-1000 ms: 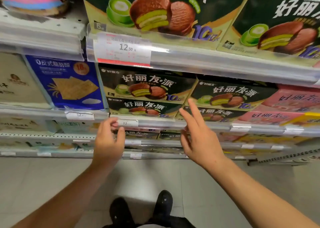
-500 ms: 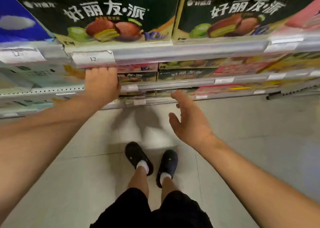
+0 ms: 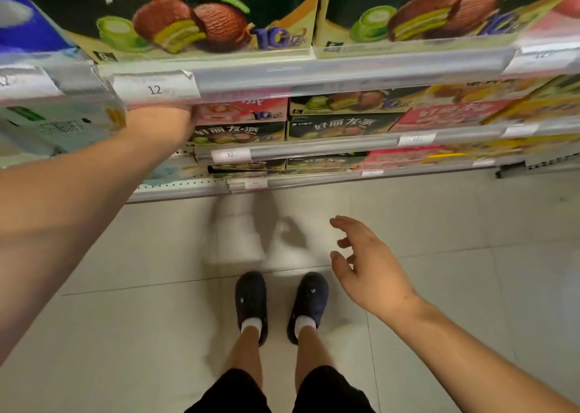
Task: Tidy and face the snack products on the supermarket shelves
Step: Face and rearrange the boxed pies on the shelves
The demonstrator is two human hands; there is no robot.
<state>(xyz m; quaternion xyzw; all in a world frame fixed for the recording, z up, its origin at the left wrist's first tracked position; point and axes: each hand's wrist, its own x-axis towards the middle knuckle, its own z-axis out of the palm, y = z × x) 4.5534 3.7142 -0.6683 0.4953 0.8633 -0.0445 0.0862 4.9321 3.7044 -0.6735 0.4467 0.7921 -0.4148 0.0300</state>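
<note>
Nothing sure can be said about our left hand [image 3: 163, 123]: it reaches under the shelf rail [image 3: 314, 73] and its fingers are hidden behind the rail and the price tag [image 3: 155, 88], so we cannot tell if they hold a box or only touch one. Our right hand [image 3: 367, 265] hangs over the floor [image 3: 470, 255] with relaxed, spread fingers and holds nothing.

Just right of the left hand stands a pink pie box [image 3: 241, 111] on top of a dark green pie box [image 3: 238, 133], and more green boxes [image 3: 342, 123] follow further right on the same shelf. Above the hand, over the rail, two large matcha pie boxes [image 3: 175, 20] face forward.

What can go wrong — we judge — comes mostly from working blind. Because the rail covers the fingers, a pull could take the wrong box or drag the pink one sideways, and the small stack beside the hand could slide off the edge. The wrist is close under the price tag, so lifting the arm could knock the tag out of its holder. The right hand is well apart from the shelf — too far to catch anything that falls. The picture is also blurred, so our head seems to be moving, which makes the aim less sure.
</note>
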